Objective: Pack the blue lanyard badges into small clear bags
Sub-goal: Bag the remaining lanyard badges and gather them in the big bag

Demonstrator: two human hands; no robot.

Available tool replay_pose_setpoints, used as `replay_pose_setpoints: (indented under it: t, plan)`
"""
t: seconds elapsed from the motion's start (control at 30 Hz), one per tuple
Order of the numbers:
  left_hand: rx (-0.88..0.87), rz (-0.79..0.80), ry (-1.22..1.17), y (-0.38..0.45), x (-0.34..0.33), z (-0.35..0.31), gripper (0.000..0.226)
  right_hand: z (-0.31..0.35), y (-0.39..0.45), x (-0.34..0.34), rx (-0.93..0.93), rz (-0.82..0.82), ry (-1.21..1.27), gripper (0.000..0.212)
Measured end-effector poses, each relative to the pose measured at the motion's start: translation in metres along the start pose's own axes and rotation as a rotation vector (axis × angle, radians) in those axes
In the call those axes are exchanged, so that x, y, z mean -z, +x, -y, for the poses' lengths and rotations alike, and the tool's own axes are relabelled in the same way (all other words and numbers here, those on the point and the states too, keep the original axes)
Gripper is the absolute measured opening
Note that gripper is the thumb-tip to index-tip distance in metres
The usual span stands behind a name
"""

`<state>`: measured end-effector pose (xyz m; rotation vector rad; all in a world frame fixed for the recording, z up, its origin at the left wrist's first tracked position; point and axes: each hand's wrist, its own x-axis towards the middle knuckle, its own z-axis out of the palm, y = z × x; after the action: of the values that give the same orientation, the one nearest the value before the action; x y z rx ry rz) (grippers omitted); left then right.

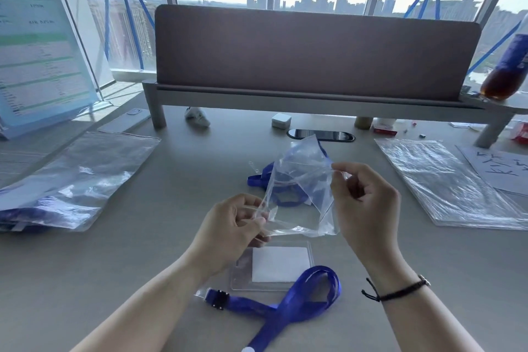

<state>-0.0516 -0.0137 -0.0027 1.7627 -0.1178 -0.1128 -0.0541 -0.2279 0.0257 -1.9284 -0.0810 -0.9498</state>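
Above the middle of the desk I hold a small clear bag between both hands. My left hand pinches its lower left edge, and my right hand pinches its upper right edge. Below my hands a clear badge holder with a white card lies flat on the desk, attached to a blue lanyard that loops toward me. Behind the bag lies a second blue lanyard, partly hidden by the plastic.
A large clear bag holding blue lanyards lies at the left. A stack of clear bags sits at the right beside a handwritten paper. A desk divider stands behind, with a bottle on its shelf.
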Motion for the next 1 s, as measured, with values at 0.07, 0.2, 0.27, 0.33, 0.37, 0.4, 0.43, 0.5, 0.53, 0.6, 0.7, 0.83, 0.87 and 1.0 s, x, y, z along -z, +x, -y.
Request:
replay_pose_setpoints:
  t: [0.07, 0.2, 0.27, 0.33, 0.37, 0.4, 0.43, 0.5, 0.53, 0.6, 0.7, 0.83, 0.87, 1.0]
  plan:
    - [-0.044, -0.010, 0.096, 0.000, 0.000, 0.003, 0.011, -0.006, 0.002, -0.001, -0.040, 0.028, 0.019, 0.014]
    - [-0.084, -0.017, 0.257, -0.001, -0.001, 0.001, 0.018, -0.018, 0.001, -0.004, -0.058, 0.095, -0.007, 0.017]
    - [-0.083, -0.009, 0.347, -0.006, -0.002, -0.006, 0.025, -0.022, 0.002, -0.003, -0.069, 0.096, -0.025, 0.018]
    - [-0.154, 0.024, 0.553, -0.013, -0.002, -0.015, 0.032, -0.027, 0.005, 0.000, -0.093, 0.080, -0.046, 0.017]
    - [-0.206, 0.057, 0.644, -0.018, -0.002, -0.021, 0.036, -0.028, 0.007, 0.002, -0.109, 0.070, -0.055, 0.017]
    - [-0.239, 0.106, 0.705, -0.024, -0.002, -0.027, 0.040, -0.030, 0.009, 0.003, -0.124, 0.062, -0.059, 0.017]
    - [-0.244, 0.169, 0.741, -0.030, -0.001, -0.032, 0.042, -0.030, 0.010, 0.005, -0.137, 0.056, -0.061, 0.018]
    - [-0.202, 0.319, 0.800, -0.043, -0.002, -0.040, 0.043, -0.031, 0.011, 0.007, -0.158, 0.048, -0.064, 0.019]
    - [-0.184, 0.384, 0.834, -0.049, -0.003, -0.043, 0.044, -0.031, 0.011, 0.007, -0.165, 0.047, -0.065, 0.020]
    - [-0.174, 0.453, 0.893, -0.059, -0.004, -0.042, 0.045, -0.031, 0.010, 0.005, -0.164, 0.054, -0.065, 0.020]
    - [-0.169, 0.445, 0.955, -0.070, -0.003, -0.037, 0.046, -0.028, 0.008, 0.002, -0.157, 0.086, -0.050, 0.018]
    - [-0.152, 0.412, 1.037, -0.079, 0.001, -0.035, 0.039, -0.023, 0.002, 0.001, -0.136, 0.119, -0.028, 0.015]
    - [-0.143, 0.415, 1.051, -0.081, 0.001, -0.036, 0.034, -0.022, 0.001, 0.002, -0.135, 0.122, -0.029, 0.015]
    - [-0.105, 0.401, 1.030, -0.085, 0.000, -0.038, 0.014, -0.019, -0.001, 0.002, -0.151, 0.121, -0.020, 0.016]
